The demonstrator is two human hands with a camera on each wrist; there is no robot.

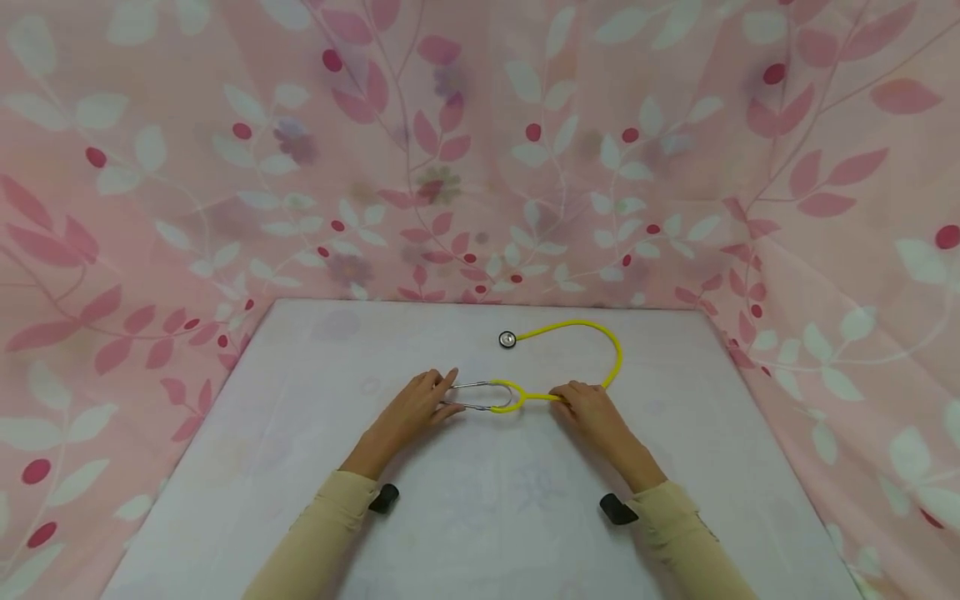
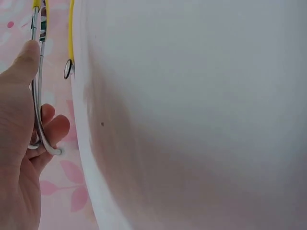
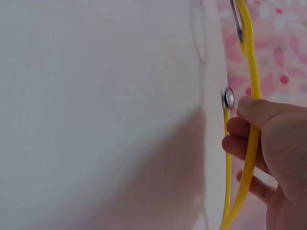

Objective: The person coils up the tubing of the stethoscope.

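"Surface before you?"

"Your flat, whitish table (image 1: 480, 517), faintly mottled, straight along its far edge."

"Lying directly on it?"

"Part of your yellow-tubed, silvery-metal stethoscope (image 1: 537, 397): the round, dark-rimmed chest piece (image 1: 507, 339) near the far edge, tubing (image 1: 618, 352) looping to your right. Contact at your nearer end: unconfirmed."

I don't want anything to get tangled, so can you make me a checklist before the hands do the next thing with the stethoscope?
1. Left hand has the metal ear tubes: ok, it holds them.
2. Right hand has the yellow tubing: ok, thumb and fingers grip it.
3. No knots in the tubing: ok, it bends round in an open curve.
4. Chest piece away from both hands: ok, it lies farther back on the table.
5. Both ear tips undamaged: cannot tell, they show too small.
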